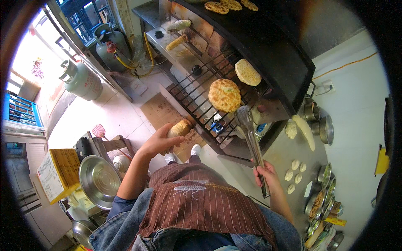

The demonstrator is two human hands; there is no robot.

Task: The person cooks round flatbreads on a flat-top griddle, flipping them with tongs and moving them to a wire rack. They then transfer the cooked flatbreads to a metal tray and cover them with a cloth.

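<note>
My left hand (pixel 160 141) is closed around a tan wrapped handle (pixel 180 128), whose far end meets the front edge of the pulled-out wire rack (pixel 188 91). My right hand (pixel 267 175) grips a pair of metal tongs (pixel 255 144) near their lower end. The tongs' tips reach the near edge of a round browned flatbread (pixel 224 95) on the rack; whether they pinch it cannot be told. Deeper in, partly under the black griddle top (pixel 267 56), lies a paler flatbread (pixel 248 72).
Several flatbreads (pixel 219 8) lie on the griddle. Two more wrapped handles (pixel 176 43) stick out of the stove front. At right, the steel counter (pixel 276 160) bears small dough pieces (pixel 289 175), a dough strip (pixel 304 131) and filling bowls (pixel 317 204). Gas cylinders (pixel 83 81) stand at left.
</note>
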